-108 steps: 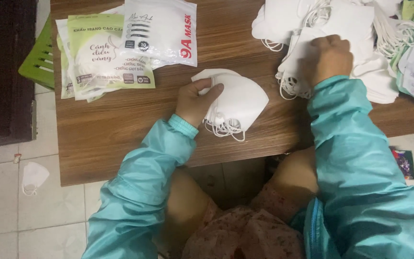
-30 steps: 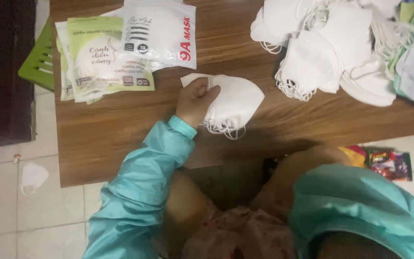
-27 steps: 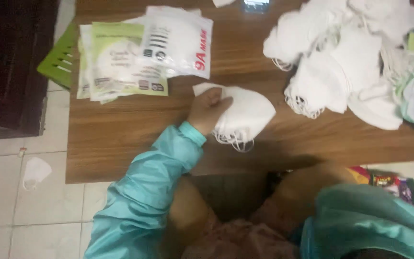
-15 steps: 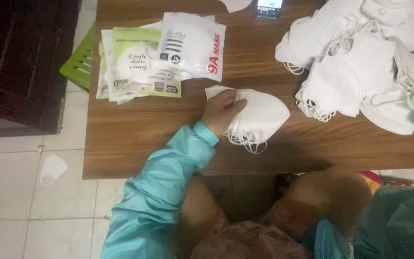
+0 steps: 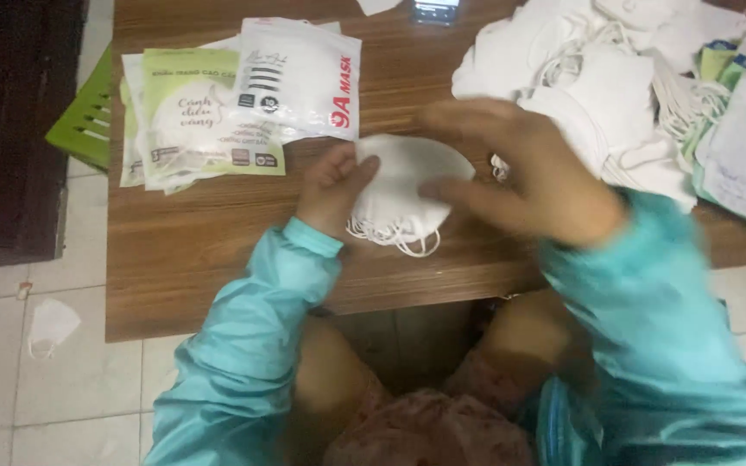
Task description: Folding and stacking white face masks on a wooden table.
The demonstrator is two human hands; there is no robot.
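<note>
Bare wood lies before the mask stack [image 5: 403,194] (packets [image 5: 243,103] left, mask heap [image 5: 597,78] right).

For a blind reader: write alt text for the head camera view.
A person's left hand presses a small stack of white masks on a wooden table, the blurred right hand above it. Mask packets lie left, loose masks right.

One head-worn camera looks steeply down, from close above, onto the wooden table [image 5: 218,250] and lap.

White folded masks [image 5: 403,194], small flat stack, ear loops dangling near wooden table [image 5: 218,250] edge.
</note>
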